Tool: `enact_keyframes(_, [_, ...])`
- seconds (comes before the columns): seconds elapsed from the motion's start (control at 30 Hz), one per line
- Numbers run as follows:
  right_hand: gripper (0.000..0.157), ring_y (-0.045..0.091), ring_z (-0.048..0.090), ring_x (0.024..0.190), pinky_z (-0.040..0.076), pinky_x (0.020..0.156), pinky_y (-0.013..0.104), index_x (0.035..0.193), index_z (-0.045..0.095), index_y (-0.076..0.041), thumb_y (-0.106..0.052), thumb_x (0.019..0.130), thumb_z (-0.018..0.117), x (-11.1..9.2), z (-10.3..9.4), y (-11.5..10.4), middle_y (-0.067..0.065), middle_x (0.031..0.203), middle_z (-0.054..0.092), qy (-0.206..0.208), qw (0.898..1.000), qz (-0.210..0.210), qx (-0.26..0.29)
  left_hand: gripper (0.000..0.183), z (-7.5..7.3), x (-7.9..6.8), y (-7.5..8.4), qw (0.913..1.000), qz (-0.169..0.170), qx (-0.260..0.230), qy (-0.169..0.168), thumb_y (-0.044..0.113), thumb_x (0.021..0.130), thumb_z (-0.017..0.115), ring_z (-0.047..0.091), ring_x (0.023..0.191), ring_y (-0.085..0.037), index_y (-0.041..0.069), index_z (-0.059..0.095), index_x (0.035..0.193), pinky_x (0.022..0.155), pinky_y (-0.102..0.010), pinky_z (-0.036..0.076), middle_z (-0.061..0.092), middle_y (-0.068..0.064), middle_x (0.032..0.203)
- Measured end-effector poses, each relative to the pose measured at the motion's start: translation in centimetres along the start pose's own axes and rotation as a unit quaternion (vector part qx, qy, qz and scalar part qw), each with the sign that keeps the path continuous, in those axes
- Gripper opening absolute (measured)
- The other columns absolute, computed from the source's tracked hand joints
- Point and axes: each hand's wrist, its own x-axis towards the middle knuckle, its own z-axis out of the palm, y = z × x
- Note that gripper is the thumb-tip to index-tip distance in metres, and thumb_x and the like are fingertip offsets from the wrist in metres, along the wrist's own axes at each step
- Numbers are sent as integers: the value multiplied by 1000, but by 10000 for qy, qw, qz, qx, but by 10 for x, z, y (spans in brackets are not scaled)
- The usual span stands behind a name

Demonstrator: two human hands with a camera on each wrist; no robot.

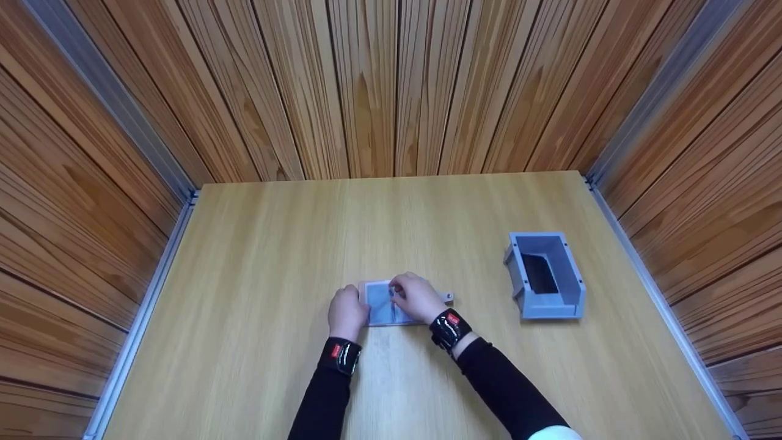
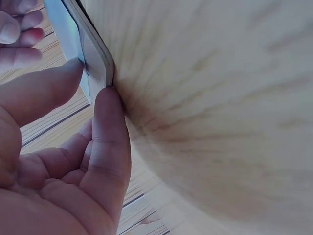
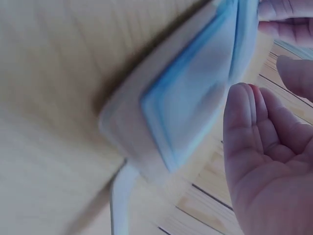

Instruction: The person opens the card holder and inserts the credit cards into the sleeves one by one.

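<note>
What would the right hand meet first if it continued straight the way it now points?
The right hand would probably meet the flat blue-faced piece first; whether it already touches is unclear.

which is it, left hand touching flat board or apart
Touching: the left wrist view shows the left hand pinching the flat board between thumb and finger.

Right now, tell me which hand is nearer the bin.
Right. The right hand is over the flat board, left of the bin; the left hand pinches the board's left end, farther from the bin.
</note>
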Motion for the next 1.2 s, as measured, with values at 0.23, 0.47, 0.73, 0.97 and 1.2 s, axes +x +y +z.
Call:
enact_keyframes(0.23, [25,27,62,94,50,84,42,111,66,3,-7,89,71,-7,-24,9,11,98,63,175,9992,335,-121,17,0,-1,-1,10000,3,-47,79,3,71,74,62,75,-37,1,57,76,68,-50,48,60,-15,76])
enact_keyframes(0.47, [28,27,63,95,51,84,41,115,65,0,-8,89,70,-15,-60,22,12,102,65,541,9947,864,112,15,1,0,0,9998,-132,-134,-30,2,72,73,61,74,-34,0,60,80,68,-48,48,60,-13,76])
enact_keyframes(0.73, [30,30,62,96,51,85,44,118,63,4,-9,91,68,-21,-103,40,15,103,64,896,9921,881,-59,19,1,-1,0,9997,-161,-162,-117,4,74,77,60,76,-32,0,60,82,68,-46,48,58,-11,77])
enact_keyframes(0.97, [29,34,64,92,51,83,47,115,63,8,-6,90,68,-28,-128,57,20,99,65,1190,9899,766,-91,19,1,0,-1,9994,-268,-170,-146,4,74,76,59,75,-30,1,59,82,68,-46,48,58,-11,77])
enact_keyframes(1.2, [31,37,63,94,50,85,50,116,61,10,-7,91,67,-36,-151,72,22,101,66,1311,9864,982,-163,18,2,1,-1,9988,-378,-201,-231,4,77,76,59,75,-28,1,60,84,69,-44,48,57,-10,78])
